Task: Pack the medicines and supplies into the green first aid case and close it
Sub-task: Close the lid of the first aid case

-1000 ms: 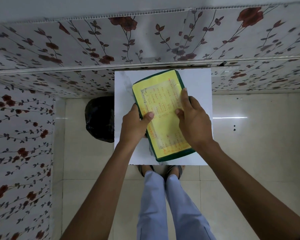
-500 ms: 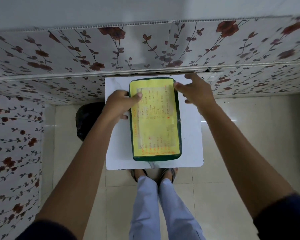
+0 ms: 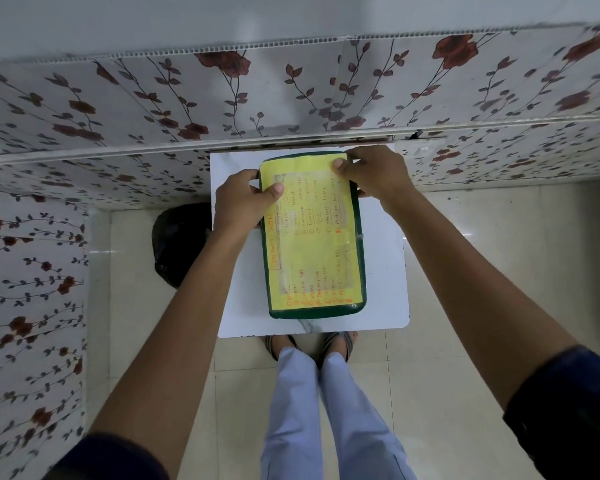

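Observation:
The green first aid case (image 3: 313, 237) lies flat and closed on a small white table (image 3: 385, 271), lengthwise away from me. A yellow sheet with orange handwriting covers its top. My left hand (image 3: 245, 200) grips the case's far left edge, thumb on the yellow sheet. My right hand (image 3: 374, 171) holds the far right corner, thumb pressed on top. No medicines or supplies are in sight outside the case.
The table stands against a wall with a red floral pattern (image 3: 291, 91), which also runs along the left side. A black bag (image 3: 179, 244) sits on the tiled floor left of the table. My legs and sandalled feet (image 3: 309, 344) are below the table's near edge.
The case was tilted and held up a second ago; it now lies flat and straight on the table. Both hands slid from its middle sides to its far end.

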`<state>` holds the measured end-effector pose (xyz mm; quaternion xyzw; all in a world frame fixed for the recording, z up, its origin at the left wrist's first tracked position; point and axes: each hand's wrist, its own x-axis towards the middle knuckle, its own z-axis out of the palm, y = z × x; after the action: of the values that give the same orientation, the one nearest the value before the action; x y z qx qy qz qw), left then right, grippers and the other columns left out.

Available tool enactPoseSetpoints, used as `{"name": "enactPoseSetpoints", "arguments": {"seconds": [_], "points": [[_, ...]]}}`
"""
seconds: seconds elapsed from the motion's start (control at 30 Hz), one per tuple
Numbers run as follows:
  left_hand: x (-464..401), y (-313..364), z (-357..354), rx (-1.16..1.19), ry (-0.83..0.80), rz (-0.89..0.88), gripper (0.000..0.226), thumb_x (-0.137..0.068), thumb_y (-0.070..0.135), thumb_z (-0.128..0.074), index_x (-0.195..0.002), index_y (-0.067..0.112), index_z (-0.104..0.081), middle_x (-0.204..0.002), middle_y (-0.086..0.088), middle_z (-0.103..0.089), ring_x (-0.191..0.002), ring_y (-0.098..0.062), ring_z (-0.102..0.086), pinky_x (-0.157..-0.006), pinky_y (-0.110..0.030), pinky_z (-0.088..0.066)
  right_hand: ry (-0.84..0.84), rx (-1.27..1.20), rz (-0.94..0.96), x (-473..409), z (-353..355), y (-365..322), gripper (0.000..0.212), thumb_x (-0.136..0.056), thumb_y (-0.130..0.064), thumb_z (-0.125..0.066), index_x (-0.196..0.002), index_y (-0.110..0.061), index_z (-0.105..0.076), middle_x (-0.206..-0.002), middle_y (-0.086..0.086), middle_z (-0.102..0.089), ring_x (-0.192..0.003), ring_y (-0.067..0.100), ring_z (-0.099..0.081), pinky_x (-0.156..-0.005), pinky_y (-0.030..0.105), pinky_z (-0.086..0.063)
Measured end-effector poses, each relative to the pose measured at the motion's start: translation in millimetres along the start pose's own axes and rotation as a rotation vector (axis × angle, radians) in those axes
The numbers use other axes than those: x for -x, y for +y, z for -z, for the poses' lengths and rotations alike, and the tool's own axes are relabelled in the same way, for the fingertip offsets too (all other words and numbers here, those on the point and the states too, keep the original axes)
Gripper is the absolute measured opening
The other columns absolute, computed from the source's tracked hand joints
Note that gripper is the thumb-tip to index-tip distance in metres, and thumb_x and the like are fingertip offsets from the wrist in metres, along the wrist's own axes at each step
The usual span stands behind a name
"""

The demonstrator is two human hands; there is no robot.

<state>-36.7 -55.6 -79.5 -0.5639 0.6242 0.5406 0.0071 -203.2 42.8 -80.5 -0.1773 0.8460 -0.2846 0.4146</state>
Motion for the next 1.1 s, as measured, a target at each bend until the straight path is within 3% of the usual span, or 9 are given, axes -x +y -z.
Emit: {"name": "enactPoseSetpoints", "arguments": {"seconds": [0.17,0.4,0.47,0.6,0.73,0.9,1.0,1.1], "points": [[25,-25,2,0.009,-0.132,0.139,0.056,-0.072,0.023,-0.077,-0.122,0.014,-0.053,-0.115,-0.01,-0.063,-0.1,-0.027,-0.064,-0.078,-0.048,-0.058,-0.231,-0.024,-0.142,44,0,29,0.051,-0.077,-0.029,-0.072,-0.121,-0.011,-0.053,-0.11,0.004,-0.066,-0.098,0.023,-0.065,-0.082,0.038,-0.057],[26,-33,-4,0.044,-0.086,0.144,0.05,-0.073,0.015,-0.076,-0.118,0.011,-0.052,-0.111,-0.014,-0.065,-0.095,-0.027,-0.065,-0.073,-0.047,-0.059,-0.068,-0.017,-0.03,64,-14,46,0.041,-0.085,-0.035,-0.063,-0.12,-0.015,-0.057,-0.107,0.005,-0.064,-0.101,0.029,-0.063,-0.09,0.048,-0.053],[29,-35,-3,0.043,-0.098,0.15,0.052,-0.073,0.018,-0.076,-0.118,0.012,-0.051,-0.111,-0.013,-0.064,-0.096,-0.026,-0.065,-0.073,-0.046,-0.059,-0.108,0.015,-0.022,68,-11,49,0.043,-0.085,-0.034,-0.062,-0.123,-0.016,-0.054,-0.105,0.001,-0.06,-0.101,0.028,-0.063,-0.087,0.045,-0.055],[48,-51,-4,-0.028,-0.155,0.214,0.056,-0.066,0.024,-0.082,-0.11,0.013,-0.051,-0.109,-0.01,-0.062,-0.097,-0.026,-0.064,-0.075,-0.048,-0.059,-0.351,0.039,-0.112,91,-9,62,0.058,-0.077,-0.018,-0.073,-0.128,-0.015,-0.047,-0.111,0.002,-0.057,-0.098,0.022,-0.06,-0.074,0.03,-0.056],[62,-63,-10,0.034,-0.103,0.203,0.049,-0.067,0.019,-0.082,-0.103,0.009,-0.051,-0.092,-0.006,-0.061,-0.086,-0.023,-0.065,-0.067,-0.043,-0.059,-0.217,0.151,-0.03,106,-25,79,0.043,-0.084,-0.02,-0.065,-0.123,-0.01,-0.051,-0.119,0.011,-0.059,-0.098,0.026,-0.06,-0.076,0.03,-0.046],[69,-69,-15,0.075,0.011,0.12,0.041,-0.069,0.018,-0.08,-0.1,0.009,-0.054,-0.081,0.001,-0.061,-0.086,-0.026,-0.066,-0.07,-0.05,-0.059,-0.159,0.196,0.039,109,-30,85,0.037,-0.088,-0.021,-0.059,-0.123,-0.011,-0.052,-0.117,0.013,-0.058,-0.087,0.018,-0.054,-0.073,0.026,-0.04],[78,-74,-16,0.057,-0.007,0.116,0.045,-0.07,0.022,-0.078,-0.106,0.01,-0.053,-0.083,0.001,-0.058,-0.091,-0.027,-0.064,-0.072,-0.05,-0.059,-0.214,0.175,0.024,110,-27,88,0.044,-0.086,-0.027,-0.062,-0.126,-0.014,-0.048,-0.116,0.008,-0.056,-0.09,0.018,-0.057,-0.074,0.027,-0.042],[90,-80,-18,0.038,-0.044,0.155,0.053,-0.07,0.019,-0.079,-0.113,0.007,-0.05,-0.093,-0.006,-0.058,-0.089,-0.025,-0.062,-0.07,-0.043,-0.059,-0.256,0.16,0.005,115,-28,94,0.065,-0.076,-0.029,-0.073,-0.132,-0.018,-0.041,-0.111,0.002,-0.053,-0.092,0.019,-0.058,-0.074,0.027,-0.041]]}}
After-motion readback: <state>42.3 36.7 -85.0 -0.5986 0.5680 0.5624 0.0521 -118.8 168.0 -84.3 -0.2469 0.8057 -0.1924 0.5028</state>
